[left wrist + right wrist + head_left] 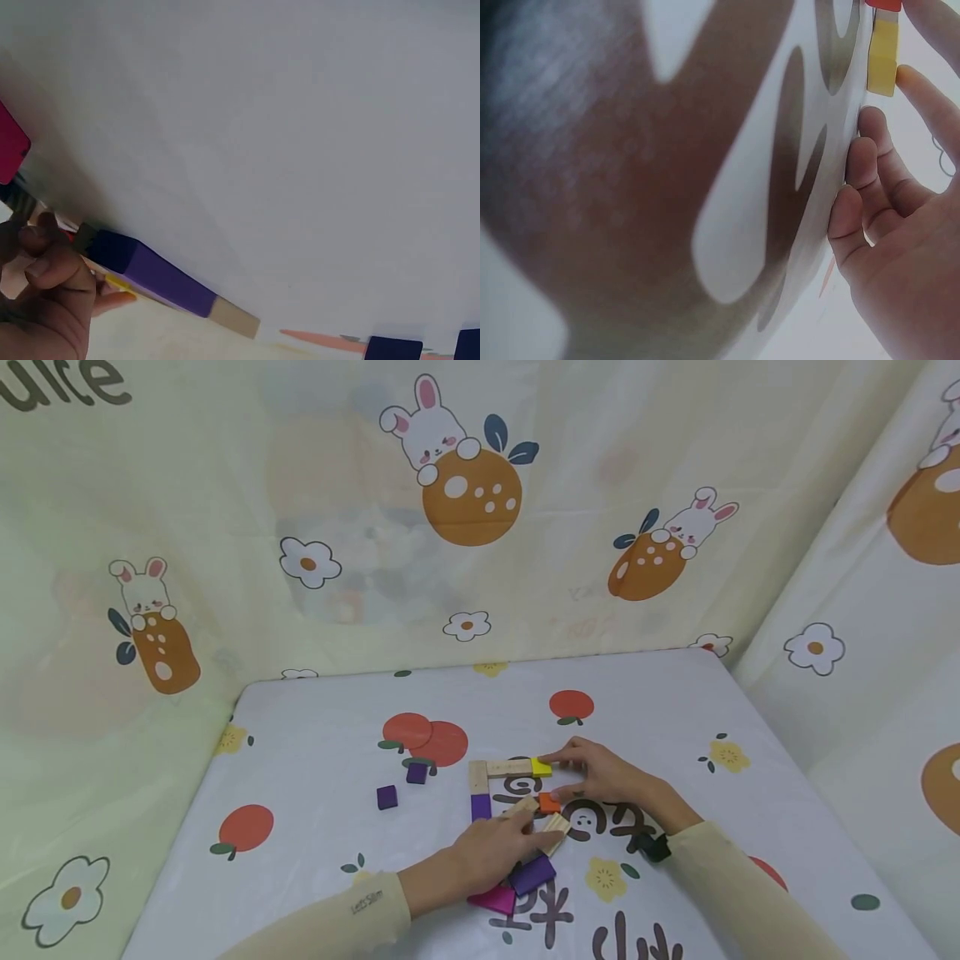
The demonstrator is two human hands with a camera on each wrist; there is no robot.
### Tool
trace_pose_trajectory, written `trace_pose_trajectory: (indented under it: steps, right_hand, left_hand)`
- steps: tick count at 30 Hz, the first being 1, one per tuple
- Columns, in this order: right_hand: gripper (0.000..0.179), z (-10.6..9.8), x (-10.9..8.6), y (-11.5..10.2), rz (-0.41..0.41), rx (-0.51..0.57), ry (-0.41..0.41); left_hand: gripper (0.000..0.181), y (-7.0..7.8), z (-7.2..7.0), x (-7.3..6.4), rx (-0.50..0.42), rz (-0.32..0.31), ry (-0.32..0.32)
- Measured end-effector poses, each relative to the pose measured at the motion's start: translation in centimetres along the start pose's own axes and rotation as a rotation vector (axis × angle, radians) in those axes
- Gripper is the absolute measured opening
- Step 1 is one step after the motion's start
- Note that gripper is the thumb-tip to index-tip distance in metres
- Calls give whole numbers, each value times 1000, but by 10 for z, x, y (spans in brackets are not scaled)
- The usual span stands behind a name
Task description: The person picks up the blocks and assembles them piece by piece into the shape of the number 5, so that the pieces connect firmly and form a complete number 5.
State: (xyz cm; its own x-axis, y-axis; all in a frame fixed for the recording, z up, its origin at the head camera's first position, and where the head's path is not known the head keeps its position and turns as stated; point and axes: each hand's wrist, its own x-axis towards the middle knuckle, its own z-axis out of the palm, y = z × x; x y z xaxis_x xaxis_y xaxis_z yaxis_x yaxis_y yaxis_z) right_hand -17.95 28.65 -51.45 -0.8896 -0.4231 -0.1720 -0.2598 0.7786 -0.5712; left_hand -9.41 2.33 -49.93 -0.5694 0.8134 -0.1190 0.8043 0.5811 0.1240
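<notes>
My left hand (491, 852) is over the near blocks, fingers curled at a plain wooden block (522, 807); its thumb overlaps a second wooden block (556, 832). Its fingers partly hide both blocks. My right hand (611, 777) reaches in from the right, index fingertip at the yellow block (541, 767) and thumb at the orange block (549, 802). In the right wrist view the other fingers are bent close to the cloth. A wooden block (510, 768) joins the yellow one to an upright-running wooden block (478, 777), with a purple block (481, 807) below.
A larger purple block (532, 875) and a magenta block (493, 899) lie just under and in front of the left hand. Two dark purple cubes (387, 797) sit apart to the left. Printed white cloth (315, 843) covers the table; a curtain (337, 485) hangs behind.
</notes>
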Motion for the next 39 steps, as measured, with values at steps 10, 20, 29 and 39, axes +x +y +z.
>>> trace_pose_trajectory:
  steps: [10,20,29,39]
  right_hand:
    - [64,0,0,0,4,9,-10]
    - [64,1,0,1,11,12,-3]
    - [66,0,1,1,2,-11,-4]
    - [65,1,1,1,1,6,0]
  left_hand:
    - [57,1,6,7,-38,40,46]
    - [34,-1,8,3,-150,-9,80]
    - [34,4,4,-13,-262,-144,-50]
    - [39,9,2,-15,-246,-152,-63]
